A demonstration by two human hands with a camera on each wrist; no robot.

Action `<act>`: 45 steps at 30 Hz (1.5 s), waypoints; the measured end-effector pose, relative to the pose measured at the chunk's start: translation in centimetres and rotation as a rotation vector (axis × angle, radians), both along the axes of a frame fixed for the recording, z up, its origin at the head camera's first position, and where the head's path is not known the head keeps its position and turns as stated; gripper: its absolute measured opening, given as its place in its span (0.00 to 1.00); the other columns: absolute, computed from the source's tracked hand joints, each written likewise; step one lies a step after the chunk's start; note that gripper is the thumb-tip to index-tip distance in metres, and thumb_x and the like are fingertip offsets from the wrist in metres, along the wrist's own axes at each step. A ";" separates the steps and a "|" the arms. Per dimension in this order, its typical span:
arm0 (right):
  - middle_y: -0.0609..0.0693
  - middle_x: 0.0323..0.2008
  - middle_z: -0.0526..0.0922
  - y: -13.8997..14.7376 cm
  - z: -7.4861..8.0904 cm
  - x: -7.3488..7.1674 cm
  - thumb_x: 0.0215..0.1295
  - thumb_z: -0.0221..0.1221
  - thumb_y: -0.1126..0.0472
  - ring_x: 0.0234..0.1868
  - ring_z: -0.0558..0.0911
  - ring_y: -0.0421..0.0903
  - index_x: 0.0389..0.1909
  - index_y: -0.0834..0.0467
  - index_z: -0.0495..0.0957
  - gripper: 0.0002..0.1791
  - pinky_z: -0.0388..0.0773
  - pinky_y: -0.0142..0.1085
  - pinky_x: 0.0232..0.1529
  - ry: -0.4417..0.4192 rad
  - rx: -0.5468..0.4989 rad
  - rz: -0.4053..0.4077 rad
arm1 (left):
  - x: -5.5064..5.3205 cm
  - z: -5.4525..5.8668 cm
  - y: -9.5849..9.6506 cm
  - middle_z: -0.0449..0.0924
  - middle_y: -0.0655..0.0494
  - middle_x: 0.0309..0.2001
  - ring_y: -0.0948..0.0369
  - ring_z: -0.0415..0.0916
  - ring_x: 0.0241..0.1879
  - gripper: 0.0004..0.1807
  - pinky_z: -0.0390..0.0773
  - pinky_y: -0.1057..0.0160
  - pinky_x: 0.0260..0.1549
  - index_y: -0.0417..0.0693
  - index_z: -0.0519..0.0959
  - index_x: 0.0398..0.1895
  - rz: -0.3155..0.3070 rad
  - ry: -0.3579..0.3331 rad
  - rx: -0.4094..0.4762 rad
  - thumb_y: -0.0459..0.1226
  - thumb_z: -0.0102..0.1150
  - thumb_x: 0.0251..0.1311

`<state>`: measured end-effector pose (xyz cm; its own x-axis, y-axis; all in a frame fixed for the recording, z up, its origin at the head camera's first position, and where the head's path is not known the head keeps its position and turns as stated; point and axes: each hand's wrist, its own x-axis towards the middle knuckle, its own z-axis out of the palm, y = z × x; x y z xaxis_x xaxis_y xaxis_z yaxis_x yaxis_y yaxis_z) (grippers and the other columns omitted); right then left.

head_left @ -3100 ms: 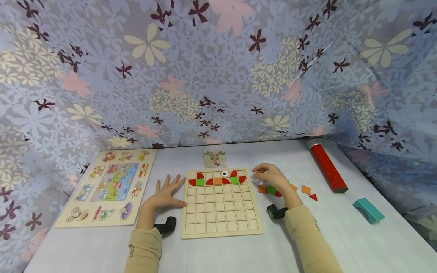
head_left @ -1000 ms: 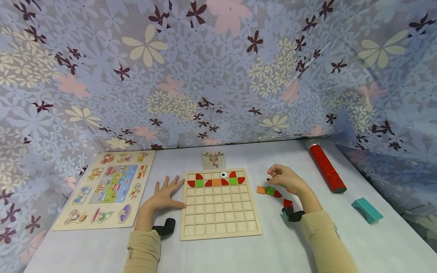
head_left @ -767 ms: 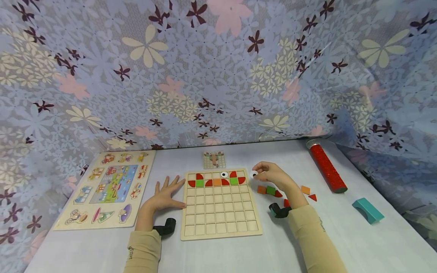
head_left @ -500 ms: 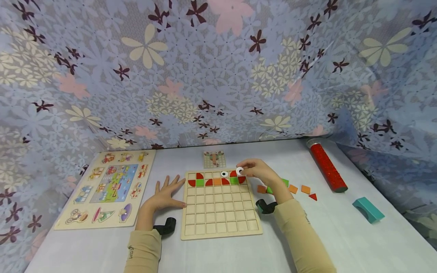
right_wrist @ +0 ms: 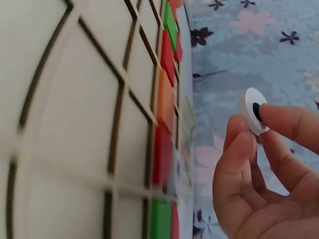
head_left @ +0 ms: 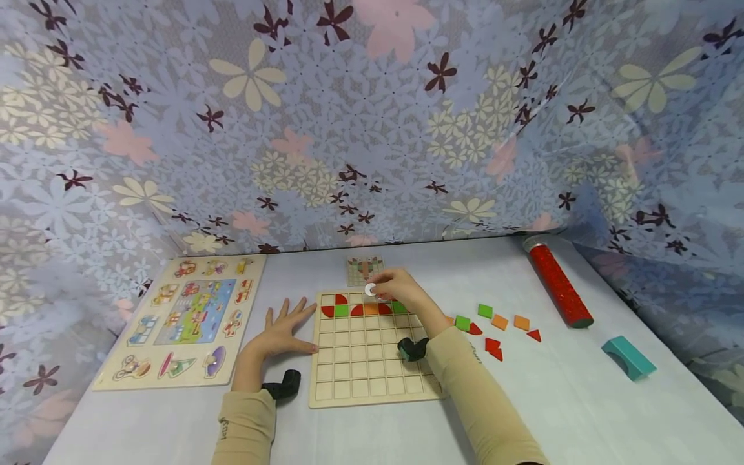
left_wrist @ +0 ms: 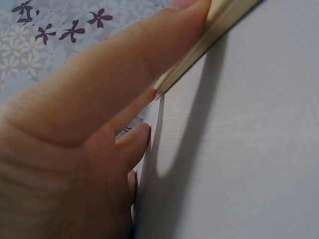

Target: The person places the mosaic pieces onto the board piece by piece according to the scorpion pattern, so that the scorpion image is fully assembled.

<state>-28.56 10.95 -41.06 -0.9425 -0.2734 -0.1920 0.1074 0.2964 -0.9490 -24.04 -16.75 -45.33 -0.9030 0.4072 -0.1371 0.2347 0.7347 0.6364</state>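
My right hand [head_left: 402, 290] pinches a round white eye piece [right_wrist: 250, 107] with a black pupil between thumb and fingertip, raised over the top row of the wooden grid board [head_left: 374, 371]. In the right wrist view the piece is clear of the board. My left hand [head_left: 283, 332] lies with fingers spread at the board's left side, thumb and index fingertip at its edge. Red quarter-round tiles [head_left: 328, 311], green square tiles [head_left: 341, 310] and an orange square tile [head_left: 371, 310] sit in the upper rows. My right hand covers the upper right of the board.
A small pattern card [head_left: 357, 274] lies behind the board. Loose tiles, such as a green square [head_left: 485, 310] and a red triangle [head_left: 534, 335], lie to the right. Farther right are a red glittery tube [head_left: 558, 284] and a teal arch block [head_left: 629, 357]. A picture puzzle [head_left: 244, 323] stands left.
My right hand picked up the eye piece near the loose tiles and carried it left over the board's top row. The loose tiles came back into view. My left hand stayed in place.
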 end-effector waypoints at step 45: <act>0.53 0.47 0.82 -4.3 -0.8 -0.8 0.55 0.64 0.61 0.42 0.80 0.52 0.44 0.53 0.84 0.14 0.73 0.32 0.26 0.264 0.640 0.024 | 0.0 -0.1 -0.2 0.41 0.39 0.72 0.37 0.25 0.69 0.53 0.19 0.36 0.60 0.44 0.55 0.70 -0.013 0.023 -0.014 0.48 0.71 0.40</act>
<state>-29.38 6.68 -41.81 -0.9749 -0.2044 -0.0878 -0.1169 0.8064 -0.5798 -24.00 -16.97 -45.41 -0.9005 0.4175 -0.1216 0.2594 0.7400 0.6206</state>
